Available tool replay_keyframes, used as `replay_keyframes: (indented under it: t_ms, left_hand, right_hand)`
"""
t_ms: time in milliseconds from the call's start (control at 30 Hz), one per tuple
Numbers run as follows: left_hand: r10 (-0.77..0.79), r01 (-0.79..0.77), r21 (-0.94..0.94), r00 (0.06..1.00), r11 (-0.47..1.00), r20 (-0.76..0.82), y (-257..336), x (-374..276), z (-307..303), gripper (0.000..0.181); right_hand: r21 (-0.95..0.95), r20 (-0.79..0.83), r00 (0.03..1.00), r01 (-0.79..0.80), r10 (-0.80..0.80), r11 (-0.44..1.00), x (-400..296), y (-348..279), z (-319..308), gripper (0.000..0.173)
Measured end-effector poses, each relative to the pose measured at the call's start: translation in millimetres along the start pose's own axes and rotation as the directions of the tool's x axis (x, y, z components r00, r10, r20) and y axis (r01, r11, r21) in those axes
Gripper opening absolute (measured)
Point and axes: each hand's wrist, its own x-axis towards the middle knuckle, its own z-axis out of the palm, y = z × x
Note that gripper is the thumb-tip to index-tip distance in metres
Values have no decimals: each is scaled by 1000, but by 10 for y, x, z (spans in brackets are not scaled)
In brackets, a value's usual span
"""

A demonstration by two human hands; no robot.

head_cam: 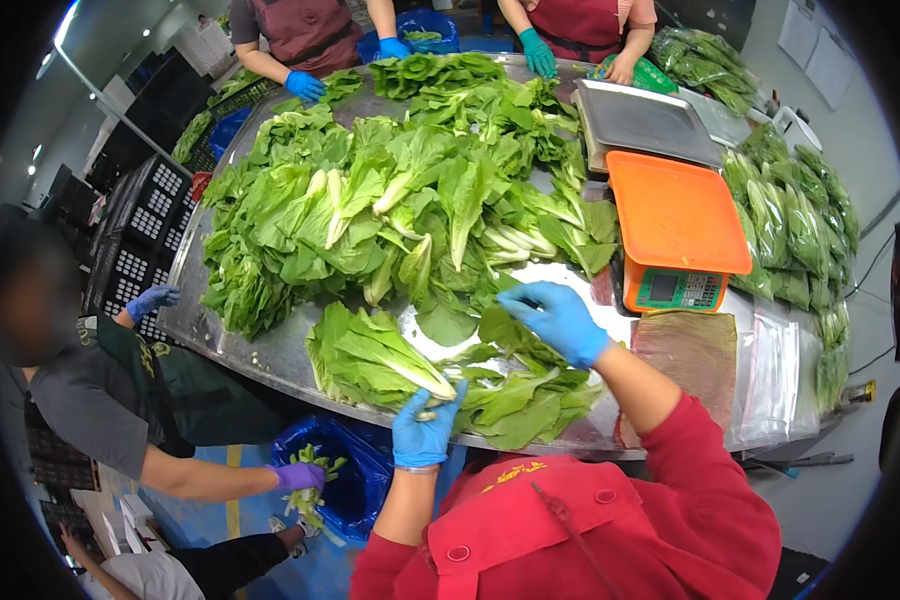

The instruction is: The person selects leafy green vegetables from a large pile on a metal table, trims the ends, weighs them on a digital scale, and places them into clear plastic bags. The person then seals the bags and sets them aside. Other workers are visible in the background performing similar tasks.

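Observation:
My left hand (pixel 424 429), in a blue glove, grips the pale root end of a head of leafy lettuce (pixel 382 352) by the front edge of the metal table (pixel 270 360). The head's leaves point away to the upper left. My right hand (pixel 559 321), gloved in blue too, is over loose green leaves (pixel 529 409), with thumb and fingertips close together. Whether a leaf is pinched between them is hidden. Beyond both hands lies a large heap of leafy greens (pixel 345 195), some with white stems showing.
Right of the heap stand an orange scale (pixel 679 214) and a grey-topped scale (pixel 645 124). A brown cloth (pixel 686 352), clear plastic bags (pixel 776 375) and bagged greens (pixel 787 214) lie nearby. A co-worker's purple glove (pixel 300 477) holds trimmings over a blue-lined bin (pixel 356 480). Two people work opposite.

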Motion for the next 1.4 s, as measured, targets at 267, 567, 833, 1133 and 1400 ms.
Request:
replay_keyframes:
  t_ms: [267, 567, 833, 1133, 1400]
  left_hand:
    - [-131, 91, 318, 986, 944, 107, 80, -81, 153, 53]
    - [-30, 6, 366, 998, 931, 58, -165, 135, 129, 48]
    - [-17, 24, 305, 999, 952, -28, -166, 333, -88, 36]
    - [15, -69, 309, 984, 948, 176, -83, 26, 184, 52]
    - [38, -83, 323, 989, 943, 145, -24, -123, 117, 58]
  right_hand:
    - [30, -209, 950, -231, 232, 973, 977, 488, 1015, 41]
    - [189, 121, 993, -36, 13, 981, -233, 0, 594, 40]
    - [193, 370, 925, 11, -83, 981, -135, -220, 492, 38]
    - [-190, -90, 991, -110, 94, 976, 1863, -665, 1101, 87]
    - [597, 38, 930, -314, 365, 738, 1908, -137, 892, 53]
